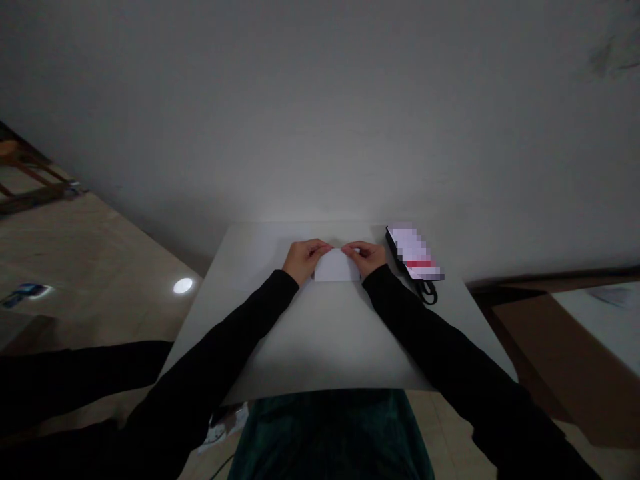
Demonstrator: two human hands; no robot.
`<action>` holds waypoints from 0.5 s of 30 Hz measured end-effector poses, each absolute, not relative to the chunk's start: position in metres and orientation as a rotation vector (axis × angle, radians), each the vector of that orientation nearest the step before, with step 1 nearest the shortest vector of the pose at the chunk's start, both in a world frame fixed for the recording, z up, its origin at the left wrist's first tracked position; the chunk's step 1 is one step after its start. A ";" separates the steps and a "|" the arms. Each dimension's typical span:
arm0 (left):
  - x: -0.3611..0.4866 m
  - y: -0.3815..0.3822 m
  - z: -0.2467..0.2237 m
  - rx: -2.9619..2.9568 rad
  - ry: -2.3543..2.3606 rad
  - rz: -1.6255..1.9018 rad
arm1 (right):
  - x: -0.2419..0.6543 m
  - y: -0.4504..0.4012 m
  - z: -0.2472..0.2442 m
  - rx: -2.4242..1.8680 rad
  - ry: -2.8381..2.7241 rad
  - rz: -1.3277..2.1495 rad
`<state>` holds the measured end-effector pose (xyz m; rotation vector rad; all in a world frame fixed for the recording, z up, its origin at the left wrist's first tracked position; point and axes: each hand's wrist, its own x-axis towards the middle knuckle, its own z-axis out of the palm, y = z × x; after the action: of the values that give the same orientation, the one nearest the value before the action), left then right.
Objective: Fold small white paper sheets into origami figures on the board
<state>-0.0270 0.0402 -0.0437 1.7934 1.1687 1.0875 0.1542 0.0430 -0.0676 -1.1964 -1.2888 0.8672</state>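
Observation:
A small white sheet of paper (pixel 337 267) is held up near the far side of the white table (pixel 320 340). My left hand (pixel 305 259) pinches its upper left edge between thumb and fingers. At the upper right edge, my right hand (pixel 367 257) grips it the same way. The fingertips of both hands come close together along the top edge. Whether the paper is folded, I cannot tell. To the right of my right hand lies a phone (pixel 414 252) with a lit, blurred screen and a black strap (pixel 427 292).
A pale wall (pixel 320 120) rises right behind the table. A brown board or carton (pixel 565 367) is at the right. On the left, the tiled floor (pixel 110 253) has a bright light spot, and a wooden stool (pixel 25 160) stands farther back.

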 end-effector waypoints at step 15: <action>-0.026 0.039 -0.042 1.407 1.187 1.147 | 0.154 0.041 -0.065 -1.194 -1.301 0.903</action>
<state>-0.0259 0.0392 -0.0422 1.4071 1.1867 1.1474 0.1541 0.0407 -0.0650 -1.1939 -1.3009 0.9028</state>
